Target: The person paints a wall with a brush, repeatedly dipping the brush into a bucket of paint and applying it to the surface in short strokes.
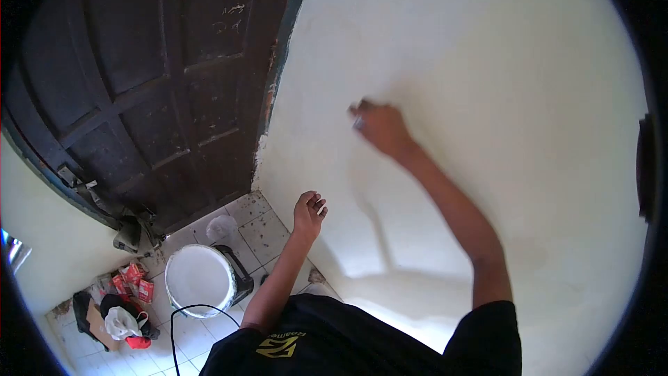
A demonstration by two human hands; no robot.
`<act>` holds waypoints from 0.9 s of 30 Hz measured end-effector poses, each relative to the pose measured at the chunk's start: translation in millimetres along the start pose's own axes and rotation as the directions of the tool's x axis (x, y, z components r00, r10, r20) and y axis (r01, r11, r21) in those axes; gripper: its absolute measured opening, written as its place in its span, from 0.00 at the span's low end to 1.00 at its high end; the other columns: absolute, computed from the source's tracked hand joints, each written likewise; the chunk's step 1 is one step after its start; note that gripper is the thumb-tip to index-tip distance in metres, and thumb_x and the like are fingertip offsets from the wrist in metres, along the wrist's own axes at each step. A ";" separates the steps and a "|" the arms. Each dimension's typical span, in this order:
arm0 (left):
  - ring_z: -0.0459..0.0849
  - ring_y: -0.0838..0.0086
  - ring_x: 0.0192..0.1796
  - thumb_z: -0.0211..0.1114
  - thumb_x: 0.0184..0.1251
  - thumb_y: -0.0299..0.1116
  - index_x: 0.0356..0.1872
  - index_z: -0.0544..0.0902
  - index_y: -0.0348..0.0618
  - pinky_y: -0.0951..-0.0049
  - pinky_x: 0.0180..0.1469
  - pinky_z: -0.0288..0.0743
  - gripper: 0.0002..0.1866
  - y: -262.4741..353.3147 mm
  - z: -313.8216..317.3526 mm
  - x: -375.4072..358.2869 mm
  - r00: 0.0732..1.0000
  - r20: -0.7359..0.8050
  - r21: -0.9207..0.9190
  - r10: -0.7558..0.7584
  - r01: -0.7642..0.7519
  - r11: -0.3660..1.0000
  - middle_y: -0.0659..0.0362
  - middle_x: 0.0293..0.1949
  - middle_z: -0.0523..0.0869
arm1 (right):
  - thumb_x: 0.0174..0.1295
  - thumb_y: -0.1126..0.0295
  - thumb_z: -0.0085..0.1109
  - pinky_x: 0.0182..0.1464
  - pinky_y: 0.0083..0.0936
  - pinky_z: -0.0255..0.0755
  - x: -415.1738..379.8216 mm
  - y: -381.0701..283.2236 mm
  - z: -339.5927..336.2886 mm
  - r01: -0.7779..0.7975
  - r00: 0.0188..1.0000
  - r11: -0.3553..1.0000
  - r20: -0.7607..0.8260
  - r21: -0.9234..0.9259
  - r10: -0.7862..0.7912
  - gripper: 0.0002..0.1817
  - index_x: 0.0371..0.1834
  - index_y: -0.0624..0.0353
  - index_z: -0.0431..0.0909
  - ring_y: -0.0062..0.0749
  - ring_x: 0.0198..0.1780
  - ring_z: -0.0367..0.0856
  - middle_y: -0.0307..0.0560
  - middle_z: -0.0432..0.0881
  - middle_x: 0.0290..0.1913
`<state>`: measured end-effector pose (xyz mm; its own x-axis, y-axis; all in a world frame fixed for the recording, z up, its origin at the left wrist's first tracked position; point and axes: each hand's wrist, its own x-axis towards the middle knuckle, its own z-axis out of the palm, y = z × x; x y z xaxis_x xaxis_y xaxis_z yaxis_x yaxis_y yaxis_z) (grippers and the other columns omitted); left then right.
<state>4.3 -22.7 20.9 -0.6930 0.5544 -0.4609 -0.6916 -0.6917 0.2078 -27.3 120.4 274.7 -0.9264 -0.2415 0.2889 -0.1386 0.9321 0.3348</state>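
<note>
My right hand (381, 127) is raised against the pale wall (543, 132), its fingers closed and a little blurred. A small whitish-grey bit shows at the fingers, but what it belongs to cannot be made out. Lower and to the left, my left hand (310, 214) hangs in the air near the base of the wall. Its fingers are loosely curled and slightly apart, with nothing visible in them. On the floor below it stands a round white bucket (200, 280) with white material inside or a pale interior.
A dark panelled door (139, 63) with a handle stands left of the wall. Red boxes (136, 278), a white plastic bag (124, 322) and dark bags lie on the tiled floor (195, 341). Clear plastic (221, 227) lies by the door. A black cable (173, 341) loops past the bucket.
</note>
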 end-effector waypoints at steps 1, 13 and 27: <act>0.75 0.74 0.38 0.60 0.58 0.34 0.33 0.74 0.50 0.68 0.44 0.67 0.05 -0.6 -1.9 1.1 1.000 0.008 -0.004 -0.006 0.006 1.000 0.66 0.31 0.76 | 0.51 0.67 0.59 0.35 0.37 0.74 11.4 13.7 -32.2 -0.048 0.997 0.998 -0.054 -0.038 0.045 0.14 0.43 0.53 0.78 0.44 0.35 0.80 0.47 0.79 0.38; 0.75 0.73 0.38 0.60 0.58 0.34 0.33 0.74 0.49 0.68 0.44 0.67 0.05 -14.3 -15.9 9.7 0.998 -0.012 0.015 -0.062 0.062 0.998 0.65 0.31 0.77 | 0.46 0.72 0.56 0.36 0.48 0.77 36.5 -17.1 26.6 0.297 0.917 0.783 -0.065 -0.547 -0.393 0.03 0.25 0.58 0.74 0.43 0.26 0.80 0.49 0.71 0.27; 0.75 0.72 0.38 0.59 0.58 0.34 0.32 0.75 0.49 0.67 0.44 0.67 0.04 -4.6 -14.8 14.8 1.000 0.010 -0.013 -0.026 0.026 1.000 0.65 0.31 0.77 | 0.50 0.70 0.59 0.32 0.33 0.75 101.6 32.5 -179.5 -0.031 0.878 0.908 -0.445 -0.417 -0.174 0.09 0.36 0.49 0.80 0.41 0.30 0.80 0.45 0.77 0.33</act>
<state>0.3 -18.2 0.3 -0.6771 0.5766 -0.4571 -0.7064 -0.6833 0.1846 -63.2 77.6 475.8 -0.6338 -0.4945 0.5948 0.0493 0.7416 0.6690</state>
